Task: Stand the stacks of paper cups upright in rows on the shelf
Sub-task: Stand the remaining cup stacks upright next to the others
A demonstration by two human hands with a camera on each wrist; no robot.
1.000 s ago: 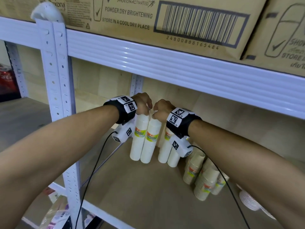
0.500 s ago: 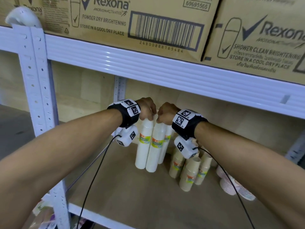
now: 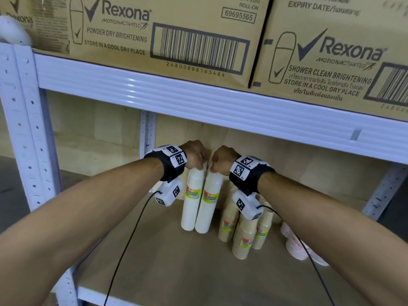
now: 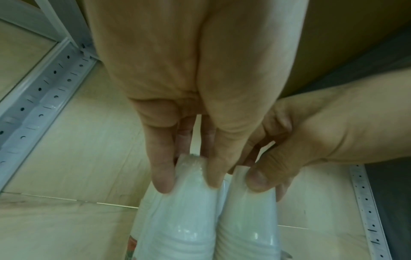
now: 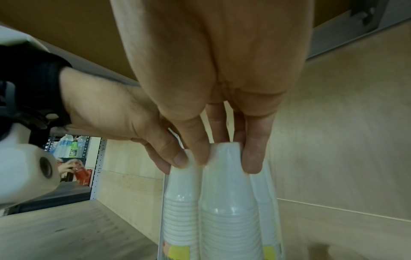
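**Two white cup stacks held by their tops on the shelf**

Two tall white plastic-wrapped stacks of paper cups are seen standing upright and touching side by side on the pale wooden shelf board (image 3: 176, 272), near its back wall. The left-hand white stack (image 3: 191, 202) is pinched at its top by the left hand (image 3: 195, 154), whose fingers (image 4: 162, 176) are curled down round the wrapped tip. The right-hand white stack (image 3: 209, 204) is pinched the same way by the right hand (image 3: 223, 159), with fingertips (image 5: 252, 158) closed on either side of its narrow top. In the right wrist view a third white stack is glimpsed just behind that one. Just right of the white stacks, a cluster of shorter beige paper cup stacks (image 3: 242, 230) is seen standing, partly hidden by the right wrist. Further right, pink-rimmed cups (image 3: 295, 246) are lying on their side.
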